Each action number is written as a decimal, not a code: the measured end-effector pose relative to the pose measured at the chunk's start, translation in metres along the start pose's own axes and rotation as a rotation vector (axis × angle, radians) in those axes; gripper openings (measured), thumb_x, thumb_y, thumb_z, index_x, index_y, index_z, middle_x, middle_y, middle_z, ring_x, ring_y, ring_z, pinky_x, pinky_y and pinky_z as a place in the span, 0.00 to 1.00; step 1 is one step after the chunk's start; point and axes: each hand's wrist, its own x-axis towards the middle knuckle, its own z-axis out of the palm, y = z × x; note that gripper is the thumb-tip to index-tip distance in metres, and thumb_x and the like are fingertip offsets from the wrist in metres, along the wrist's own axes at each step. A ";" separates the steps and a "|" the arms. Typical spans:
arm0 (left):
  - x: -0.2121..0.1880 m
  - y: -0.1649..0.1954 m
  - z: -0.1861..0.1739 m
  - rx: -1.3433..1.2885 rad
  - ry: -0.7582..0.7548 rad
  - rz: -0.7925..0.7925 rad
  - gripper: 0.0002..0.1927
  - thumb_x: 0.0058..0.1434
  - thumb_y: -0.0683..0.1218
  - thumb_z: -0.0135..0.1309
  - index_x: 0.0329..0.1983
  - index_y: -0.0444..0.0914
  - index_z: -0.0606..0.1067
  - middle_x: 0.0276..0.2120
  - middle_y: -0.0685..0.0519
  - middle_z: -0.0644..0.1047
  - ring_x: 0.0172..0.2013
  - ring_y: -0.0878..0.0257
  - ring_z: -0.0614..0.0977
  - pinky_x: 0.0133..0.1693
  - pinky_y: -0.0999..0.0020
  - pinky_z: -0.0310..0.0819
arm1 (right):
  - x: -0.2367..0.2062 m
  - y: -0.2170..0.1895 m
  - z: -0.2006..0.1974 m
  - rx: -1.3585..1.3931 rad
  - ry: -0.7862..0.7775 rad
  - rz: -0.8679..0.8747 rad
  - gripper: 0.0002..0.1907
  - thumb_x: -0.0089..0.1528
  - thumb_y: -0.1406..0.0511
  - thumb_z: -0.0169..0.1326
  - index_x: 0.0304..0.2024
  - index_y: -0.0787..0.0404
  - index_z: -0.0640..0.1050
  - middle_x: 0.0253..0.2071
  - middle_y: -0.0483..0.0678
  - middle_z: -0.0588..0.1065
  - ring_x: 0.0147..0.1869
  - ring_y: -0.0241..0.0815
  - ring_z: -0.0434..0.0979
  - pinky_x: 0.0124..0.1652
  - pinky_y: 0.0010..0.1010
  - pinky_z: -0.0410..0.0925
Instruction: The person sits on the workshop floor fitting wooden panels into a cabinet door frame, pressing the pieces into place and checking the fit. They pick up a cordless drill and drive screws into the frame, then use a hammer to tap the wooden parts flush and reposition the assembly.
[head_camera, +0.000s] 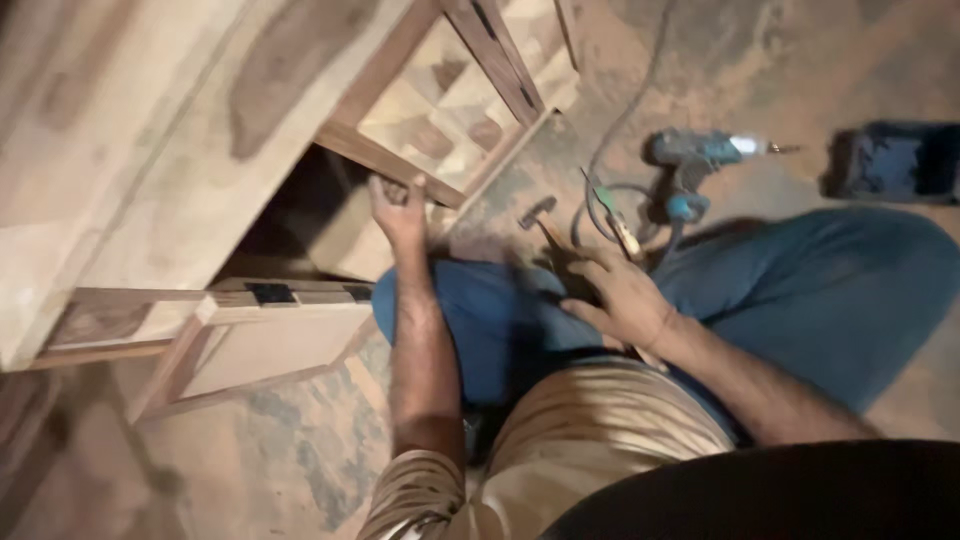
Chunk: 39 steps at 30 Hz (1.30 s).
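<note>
Hammer (541, 216) is what we have nearest our right hand (618, 296): it lies on the dusty floor (800, 60) just beyond our knee, its metal head toward the far left and its wooden handle running back and to the right, down toward that hand. Our right hand rests on the blue trouser leg (800, 290) with the fingers spread and bent loosely; it looks to be touching the near end of the handle, but the blur keeps us from telling whether it has closed on it. So the long axis of the hammer points from our right hand up and away to the left, toward the furniture.

Our left hand (398, 210) is stretched farther out, fingers curled over the lower rail of a wooden cabinet frame (400, 160) that fills the far left of the view. It seems to be gripping that edge, with the dark opening of the frame just to its left. The right hand is clearly the nearer of the two to the hammer; the left is apart from it, across the knee.

Beside the hammer, slightly right, lies a screwdriver (612, 215) with a green and pale handle. Farther right sits a blue power drill (700, 155), its bit pointing right, with a cable (640, 80) looping away across the floor. At the far right edge there is a dark blue case (895, 160).
</note>
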 end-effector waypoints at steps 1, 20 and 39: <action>0.007 -0.004 0.004 -0.017 -0.015 0.016 0.32 0.63 0.39 0.68 0.66 0.29 0.65 0.39 0.56 0.70 0.39 0.69 0.71 0.42 0.74 0.70 | 0.005 0.006 -0.002 0.001 0.008 -0.007 0.28 0.57 0.56 0.64 0.54 0.63 0.75 0.60 0.59 0.71 0.60 0.61 0.73 0.55 0.45 0.69; -0.005 0.028 0.006 -0.065 -0.026 0.021 0.28 0.65 0.34 0.63 0.64 0.29 0.64 0.50 0.47 0.75 0.49 0.62 0.78 0.52 0.69 0.75 | 0.004 0.001 0.002 0.011 -0.089 0.051 0.28 0.57 0.57 0.65 0.54 0.66 0.75 0.62 0.62 0.70 0.62 0.63 0.72 0.58 0.47 0.68; -0.010 0.040 0.009 0.074 -0.042 -0.140 0.25 0.61 0.37 0.66 0.59 0.25 0.71 0.43 0.50 0.79 0.41 0.64 0.79 0.42 0.69 0.77 | -0.006 -0.015 -0.004 0.049 -0.053 0.073 0.28 0.54 0.56 0.65 0.52 0.64 0.75 0.58 0.61 0.72 0.58 0.62 0.74 0.53 0.46 0.69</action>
